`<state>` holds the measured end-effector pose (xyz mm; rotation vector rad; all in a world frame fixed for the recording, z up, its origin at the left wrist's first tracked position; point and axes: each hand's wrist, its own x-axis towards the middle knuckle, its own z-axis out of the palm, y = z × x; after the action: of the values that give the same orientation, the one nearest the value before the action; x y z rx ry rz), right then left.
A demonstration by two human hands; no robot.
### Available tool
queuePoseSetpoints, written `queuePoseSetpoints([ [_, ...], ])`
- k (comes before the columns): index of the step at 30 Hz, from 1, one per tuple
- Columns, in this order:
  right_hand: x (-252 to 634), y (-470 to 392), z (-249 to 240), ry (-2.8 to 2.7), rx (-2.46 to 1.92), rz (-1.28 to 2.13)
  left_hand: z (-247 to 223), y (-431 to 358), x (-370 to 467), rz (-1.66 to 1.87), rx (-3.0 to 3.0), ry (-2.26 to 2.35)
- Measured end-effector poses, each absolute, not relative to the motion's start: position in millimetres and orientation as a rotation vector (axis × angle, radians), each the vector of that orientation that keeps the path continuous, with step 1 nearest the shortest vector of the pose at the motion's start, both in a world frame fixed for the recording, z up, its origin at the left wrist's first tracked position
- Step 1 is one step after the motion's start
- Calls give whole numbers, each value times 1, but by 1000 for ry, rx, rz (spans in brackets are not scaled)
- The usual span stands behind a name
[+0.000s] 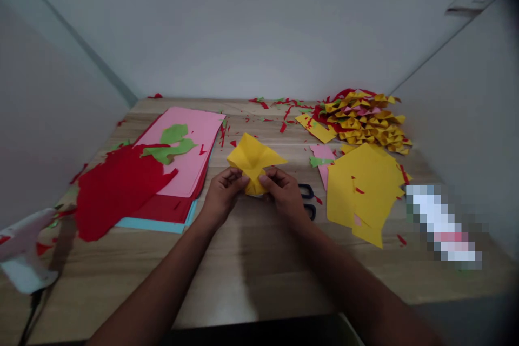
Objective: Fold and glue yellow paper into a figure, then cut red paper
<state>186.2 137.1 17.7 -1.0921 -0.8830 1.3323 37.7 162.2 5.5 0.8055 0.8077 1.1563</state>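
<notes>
A piece of yellow paper (252,158), folded and creased with several pointed corners, is held up above the middle of the table. My left hand (227,186) pinches its lower left edge between thumb and fingers. On the lower right edge my right hand (279,186) grips it in the same way. Just beside my right hand lie scissors (310,212); only their dark handles show, the rest being hidden behind the hand. What the fingertips do behind the paper is out of sight.
Pink sheets (190,130), red paper (117,189) and green scraps (174,143) lie at left, near a white glue gun (28,254) with a cord. Cut yellow paper (360,189) lies at right; behind it is a pile of folded yellow pieces (368,121). Red snippets litter the wooden table (219,281).
</notes>
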Motion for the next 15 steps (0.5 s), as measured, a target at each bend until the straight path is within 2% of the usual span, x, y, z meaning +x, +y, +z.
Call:
queuePoseSetpoints([
  [15, 185, 136, 21, -1070, -1048, 1282, 16, 158, 35, 987, 731, 710],
])
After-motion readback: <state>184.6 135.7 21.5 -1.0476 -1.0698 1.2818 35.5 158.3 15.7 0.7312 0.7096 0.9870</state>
